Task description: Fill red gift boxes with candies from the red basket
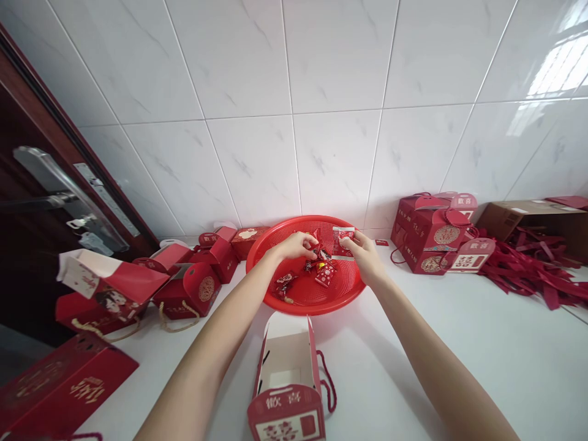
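Observation:
A red plastic basket (257,263) with a mesh-like side stands against the wall, with several wrapped candies (325,275) on its bottom. Over the middle of it, my left hand (296,246) has its fingers curled in on a red-wrapped candy, mostly hidden by the fingertips. My right hand (366,257) pinches a flat red packet (342,245) with pale edges above the basket's right side. Directly in front of the basket sits an open red gift box (287,404), its white inside showing and a dark red cord on its right.
Several red gift boxes (202,288) stand at the left, some with flaps up. More red boxes (427,236) are stacked at the right, beside a heap of dark red ribbons (533,269) and a cardboard box (528,214). A tiled wall rises behind; a door handle (68,184) is far left.

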Demonstrator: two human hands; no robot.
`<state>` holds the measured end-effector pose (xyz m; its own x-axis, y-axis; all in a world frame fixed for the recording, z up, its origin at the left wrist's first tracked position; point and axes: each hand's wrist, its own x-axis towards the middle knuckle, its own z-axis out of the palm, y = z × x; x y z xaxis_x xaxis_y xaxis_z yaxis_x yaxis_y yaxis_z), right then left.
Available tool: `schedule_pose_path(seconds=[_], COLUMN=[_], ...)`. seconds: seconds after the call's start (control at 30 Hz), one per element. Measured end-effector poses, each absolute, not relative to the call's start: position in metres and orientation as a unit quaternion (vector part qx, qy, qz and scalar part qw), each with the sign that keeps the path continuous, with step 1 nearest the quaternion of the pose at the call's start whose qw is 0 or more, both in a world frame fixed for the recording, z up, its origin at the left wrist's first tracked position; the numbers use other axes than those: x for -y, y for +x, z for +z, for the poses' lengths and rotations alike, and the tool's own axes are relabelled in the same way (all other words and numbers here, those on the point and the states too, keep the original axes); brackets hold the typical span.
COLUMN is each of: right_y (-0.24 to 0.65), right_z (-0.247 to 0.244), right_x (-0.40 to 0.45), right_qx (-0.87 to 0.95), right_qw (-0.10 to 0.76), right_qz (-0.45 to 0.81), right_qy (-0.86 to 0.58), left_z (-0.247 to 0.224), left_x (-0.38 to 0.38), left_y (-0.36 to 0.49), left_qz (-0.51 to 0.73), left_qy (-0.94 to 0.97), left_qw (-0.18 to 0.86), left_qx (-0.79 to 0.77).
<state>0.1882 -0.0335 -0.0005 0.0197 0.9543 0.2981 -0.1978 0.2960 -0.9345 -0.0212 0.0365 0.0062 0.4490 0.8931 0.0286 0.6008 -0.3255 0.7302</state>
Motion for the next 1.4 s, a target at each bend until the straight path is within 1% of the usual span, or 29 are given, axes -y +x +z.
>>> schedule_pose_path(seconds=[0.17,0.33,0.63,0.97,1.4], right_y=[0.189,0.191,0.189,0.19,0.19], right_z=[0.0,0.0,0.0,-0.001,0.003], right_x=[0.034,0.033,0.034,0.033,0.036], right_qx=[0.522,0.526,0.525,0.536,0.531], right_qw=[0.604,0.598,0.593,0.572,0.589], right_qz=[0.468,0.469,0.489,0.513,0.507], right_qy=[-0.38,-0.38,-0.366,-0.351,-0.337], left_z=[0.008,0.012,0.021,0.024,0.033], left_x=[-0.035,-0.034,-0.024,-0.016,-0.008], left_y=[-0.019,-0.017,-0.012,-0.011,-0.009], left_qz=[0.267,0.294,0.349,0.359,0.356], left_qy=[0.768,0.747,0.724,0.719,0.724], left_qw=[0.347,0.392,0.44,0.461,0.46], left_qx=[-0.467,-0.449,-0.4,-0.376,-0.37])
